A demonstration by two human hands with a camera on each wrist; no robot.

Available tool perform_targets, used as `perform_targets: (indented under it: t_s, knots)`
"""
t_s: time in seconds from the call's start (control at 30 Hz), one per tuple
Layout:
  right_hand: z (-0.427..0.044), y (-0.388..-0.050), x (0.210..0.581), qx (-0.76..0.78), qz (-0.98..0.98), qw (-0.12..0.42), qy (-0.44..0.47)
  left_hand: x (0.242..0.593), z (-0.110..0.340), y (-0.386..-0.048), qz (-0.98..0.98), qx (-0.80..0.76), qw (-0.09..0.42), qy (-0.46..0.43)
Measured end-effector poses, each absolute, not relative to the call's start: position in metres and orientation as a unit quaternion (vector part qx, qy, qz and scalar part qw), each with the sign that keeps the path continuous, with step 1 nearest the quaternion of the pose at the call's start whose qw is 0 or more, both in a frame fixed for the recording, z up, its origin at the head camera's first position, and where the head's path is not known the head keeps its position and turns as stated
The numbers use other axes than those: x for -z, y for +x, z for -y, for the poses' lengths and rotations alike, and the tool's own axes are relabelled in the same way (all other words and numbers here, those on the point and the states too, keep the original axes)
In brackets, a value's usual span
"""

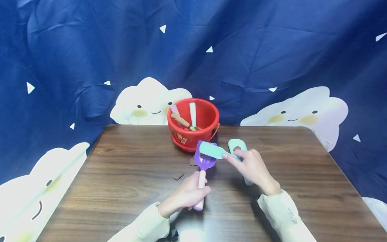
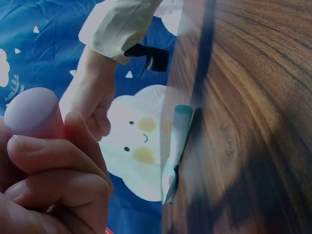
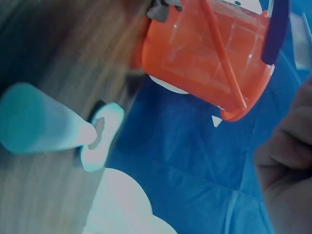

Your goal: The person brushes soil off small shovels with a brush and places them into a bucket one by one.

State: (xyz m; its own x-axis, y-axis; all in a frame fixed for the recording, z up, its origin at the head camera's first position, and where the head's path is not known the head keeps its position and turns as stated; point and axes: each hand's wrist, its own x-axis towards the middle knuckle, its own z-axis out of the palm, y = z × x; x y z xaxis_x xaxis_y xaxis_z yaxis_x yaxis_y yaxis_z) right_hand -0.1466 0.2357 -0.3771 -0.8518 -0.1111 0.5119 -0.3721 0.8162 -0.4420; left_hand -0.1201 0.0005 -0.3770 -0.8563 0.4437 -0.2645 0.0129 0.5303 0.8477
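Note:
My left hand [image 1: 188, 191] grips the pink handle [image 1: 201, 181] of a purple shovel, whose scoop [image 1: 205, 164] lies in front of the red bucket. In the left wrist view the fingers [image 2: 53, 161] curl round the handle's end [image 2: 33, 113]. My right hand [image 1: 254, 168] pinches a flat teal tool [image 1: 213, 150], its blade over the purple scoop. Beneath the right hand a teal spoon-like tool [image 1: 237, 144] lies on the table, a dark patch in its bowl; it shows in the right wrist view too [image 3: 102, 136].
The red bucket [image 1: 193, 137] stands at the table's back edge with several handled tools [image 1: 192, 114] inside. Small dark pieces [image 1: 179, 177] lie on the wooden table [image 1: 127, 188] left of the shovel. A blue curtain [image 1: 242, 50] with cloud prints hangs behind.

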Motion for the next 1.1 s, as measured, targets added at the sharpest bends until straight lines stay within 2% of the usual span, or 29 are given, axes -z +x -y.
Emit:
perform_targets:
  t_s: [0.2,0.33,0.5,0.83,1.1]
  knots:
    - [-0.230,-0.141,0.370,-0.243,0.943,0.164,0.159,0.378,0.002,-0.119,-0.840,-0.473,0.232,0.132]
    - [-0.226,-0.141,0.372,-0.227,0.947,0.153,0.169,0.379,0.004,-0.119,-0.843,-0.469,0.227,0.137]
    - [-0.226,-0.145,0.373,-0.201,0.946,0.183,0.178,0.378,0.006,-0.123,-0.845,-0.465,0.221,0.145]
    - [-0.224,-0.151,0.378,-0.171,0.926,0.287,0.173,0.376,0.002,-0.124,-0.831,-0.489,0.233,0.125]
    - [-0.225,-0.151,0.388,-0.177,0.917,0.317,0.165,0.377,-0.002,-0.122,-0.817,-0.509,0.245,0.112]
